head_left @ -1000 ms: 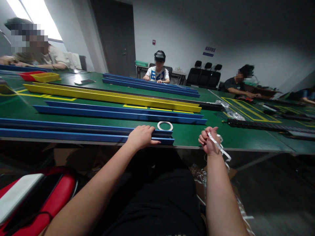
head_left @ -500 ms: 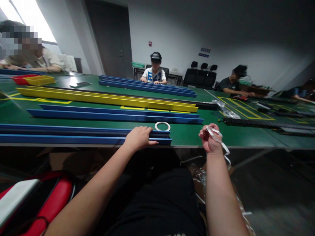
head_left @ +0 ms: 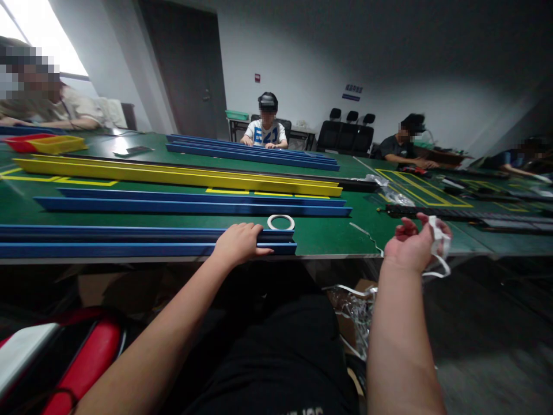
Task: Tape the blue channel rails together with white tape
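My left hand (head_left: 237, 245) is closed over the right end of the nearest blue channel profile (head_left: 129, 249), which lies along the table's front edge. Just behind that end, a roll of white tape (head_left: 281, 217) lies flat on the table. Out to the right, my right hand (head_left: 410, 245) is raised near the front edge, palm turned up and fingers curled. A crumpled white strip (head_left: 439, 236) is caught at its fingers and dangles beside the wrist. Left of this hand, a thin pale strip (head_left: 365, 231) lies on the green tabletop.
Behind lie another blue profile (head_left: 194, 206), a long yellow profile (head_left: 181, 176) and more blue profiles (head_left: 250, 154). Dark long parts (head_left: 466, 216) lie at right. Red and yellow trays (head_left: 64, 144) stand at far left. Several co-workers sit around the table. Scrap strips and plastic (head_left: 354, 305) hang below the edge.
My right hand has moved right with the white strip and its fingers have loosened somewhat. A thin strip now shows on the table where it was. My left hand stays on the blue profile.
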The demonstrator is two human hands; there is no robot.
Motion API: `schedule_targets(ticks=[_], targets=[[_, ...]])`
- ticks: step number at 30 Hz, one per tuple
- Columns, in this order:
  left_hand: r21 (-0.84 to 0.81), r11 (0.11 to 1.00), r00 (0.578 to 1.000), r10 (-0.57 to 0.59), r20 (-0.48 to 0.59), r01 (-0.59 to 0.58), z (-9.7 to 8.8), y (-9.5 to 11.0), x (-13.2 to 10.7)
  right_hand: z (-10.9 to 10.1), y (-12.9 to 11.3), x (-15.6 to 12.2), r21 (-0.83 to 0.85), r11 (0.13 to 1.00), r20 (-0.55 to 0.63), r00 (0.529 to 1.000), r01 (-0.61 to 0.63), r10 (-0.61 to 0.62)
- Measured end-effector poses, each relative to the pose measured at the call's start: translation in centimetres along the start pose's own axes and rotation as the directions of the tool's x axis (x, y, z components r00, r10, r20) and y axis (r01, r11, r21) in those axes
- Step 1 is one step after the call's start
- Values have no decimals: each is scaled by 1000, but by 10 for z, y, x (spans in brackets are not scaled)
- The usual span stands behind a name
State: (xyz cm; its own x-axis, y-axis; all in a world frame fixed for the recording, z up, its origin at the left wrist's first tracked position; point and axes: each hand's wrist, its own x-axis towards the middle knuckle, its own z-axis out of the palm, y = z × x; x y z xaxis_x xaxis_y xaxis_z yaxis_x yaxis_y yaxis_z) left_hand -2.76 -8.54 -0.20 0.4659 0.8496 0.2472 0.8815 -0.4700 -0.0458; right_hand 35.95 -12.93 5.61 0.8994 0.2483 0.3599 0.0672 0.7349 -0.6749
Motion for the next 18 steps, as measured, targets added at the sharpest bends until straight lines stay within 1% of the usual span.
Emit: schedule_targets(ticks=[1,2,3,5,7,8,9,10,12,14,15,16,17,18], targets=[[-2,1000,1000,-2,4,2,0,0,0,1,-3,3,25,999,-30,999,-29,30],[-2,1000,1000,-3,7,3,0,0,0,2,-6,4,46,996,-33,997,-75,76],[-2,1000,1000,-3,9,3,1,0,0,3,-7,3,61,990,-14,992,-127,128],[-1,1000,1000,2,2,-2,1,-1,0,8,-8,-2,72,971,63,973,-226,222],[0,1000,1000,8,-9,-8,2,-1,0,13,-6,-10,73,944,161,938,-321,307],[2,1000,1000,10,-13,-10,2,-2,0,16,-4,-13,73,923,214,910,-379,356],[4,1000,1000,10,-16,-10,3,-2,0,19,-3,-15,70,893,268,871,-444,412],[5,1000,1000,10,-16,-10,3,-2,0,22,-2,-17,60,857,318,824,-512,470],[5,1000,1000,6,-15,-6,3,-1,0,26,-1,-19,0,776,409,708,-631,576],[2,1000,1000,2,-11,-2,2,-1,0,28,1,-20,-141,718,506,573,-682,644],[-1,1000,1000,1,-7,-1,2,-1,0,28,2,-21,-244,704,561,496,-667,663],[-3,1000,1000,2,-4,-2,2,-1,0,27,4,-23,-361,700,610,412,-616,677],[-5,1000,1000,3,-1,-3,1,-1,0,26,7,-25,-490,695,644,319,-525,695],[-7,1000,1000,7,1,-7,1,-1,0,25,11,-27,-623,677,651,219,-392,727]])
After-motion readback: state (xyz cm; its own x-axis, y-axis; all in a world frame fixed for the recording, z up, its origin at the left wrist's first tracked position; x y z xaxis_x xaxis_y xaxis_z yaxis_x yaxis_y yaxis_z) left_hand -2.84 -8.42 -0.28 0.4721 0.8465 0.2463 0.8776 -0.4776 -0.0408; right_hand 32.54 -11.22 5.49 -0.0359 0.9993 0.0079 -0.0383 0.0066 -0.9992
